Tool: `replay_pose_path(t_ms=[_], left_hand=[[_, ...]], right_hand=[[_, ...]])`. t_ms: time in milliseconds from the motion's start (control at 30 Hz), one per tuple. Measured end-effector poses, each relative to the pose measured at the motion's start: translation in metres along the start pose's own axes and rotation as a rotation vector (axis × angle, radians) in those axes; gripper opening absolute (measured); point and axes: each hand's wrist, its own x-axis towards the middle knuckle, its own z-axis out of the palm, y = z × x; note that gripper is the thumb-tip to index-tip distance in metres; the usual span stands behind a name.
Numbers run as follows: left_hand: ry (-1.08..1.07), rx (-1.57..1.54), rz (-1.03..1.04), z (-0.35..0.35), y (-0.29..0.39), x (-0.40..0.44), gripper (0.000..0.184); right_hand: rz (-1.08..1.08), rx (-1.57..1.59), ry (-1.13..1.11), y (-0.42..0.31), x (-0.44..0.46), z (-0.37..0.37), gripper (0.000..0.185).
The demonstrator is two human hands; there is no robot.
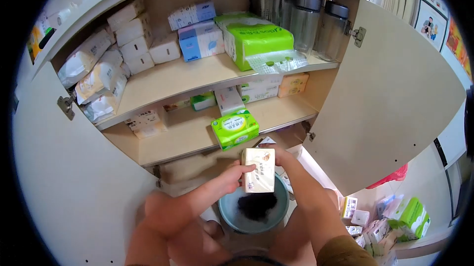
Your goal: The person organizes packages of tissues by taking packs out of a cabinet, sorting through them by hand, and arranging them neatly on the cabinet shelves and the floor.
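A cream-coloured tissue pack (260,174) with dark printed lettering is held upright in front of me, above a light-blue basin (282,208). My left hand (234,176) grips its left side, thumb across the front. At the upper right edge, my right hand (281,155) closes on the same pack, its fingers partly hidden behind it. Down in the basin lies a dark, wet-looking cloth or clump (256,207); its kind is unclear. Just beyond the pack, a green tissue pack (235,129) sits at the lower shelf's front edge, with a white pack (229,100) behind it.
Upper shelf (163,81): stacked white packs (136,46), a blue-white box (201,40), a large green package (259,39), glass bottles (305,19). Cabinet doors stand open at left (64,167) and right (390,93). More packs (412,219) lie on the floor at right.
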Motion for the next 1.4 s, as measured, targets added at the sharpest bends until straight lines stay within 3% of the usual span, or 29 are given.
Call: replay_pose_path(t_ms=[67,267,500,567,733,800,867,933,1067,1133,1233,1400], left_hand=[[0.015,0.011,0.012,0.012,0.008,-0.007,0.040],[-0.103,-0.038,0.164,0.028,0.025,-0.019,0.048],[-0.081,-0.062,0.471,0.045,0.050,-0.059,0.055],[-0.033,-0.059,0.613,0.045,0.056,-0.070,0.057],[0.040,-0.100,0.814,0.038,0.070,-0.091,0.054],[0.077,-0.132,0.927,0.031,0.075,-0.096,0.050],[0.072,-0.129,0.978,0.025,0.082,-0.104,0.050],[0.220,-0.155,1.153,0.028,0.089,-0.119,0.051],[0.445,-0.033,1.272,0.006,0.104,-0.127,0.044],[0.424,-0.076,1.299,0.005,0.119,-0.144,0.039],[0.413,-0.048,1.452,-0.013,0.139,-0.154,0.038],[0.650,0.076,1.374,-0.030,0.168,-0.163,0.046]], right_hand=[[-0.030,0.187,0.016,-0.014,-0.014,-0.001,0.022],[-0.038,0.142,-0.063,-0.047,-0.056,-0.014,0.041],[-0.212,0.043,-0.241,-0.084,-0.142,0.038,0.054],[-0.384,-0.064,-0.311,-0.085,-0.152,0.050,0.058],[-0.585,-0.060,-0.262,-0.088,-0.162,0.090,0.069],[-0.845,-0.226,-0.241,-0.089,-0.162,0.102,0.070],[-0.867,-0.203,-0.290,-0.091,-0.163,0.121,0.070],[-0.913,-0.201,-0.292,-0.092,-0.163,0.142,0.069],[-0.955,-0.190,-0.264,-0.105,-0.157,0.182,0.060],[-0.967,-0.174,-0.278,-0.120,-0.154,0.202,0.057],[-0.818,-0.091,-0.317,-0.141,-0.142,0.228,0.053],[-0.811,-0.159,-0.287,-0.172,-0.117,0.268,0.051]])
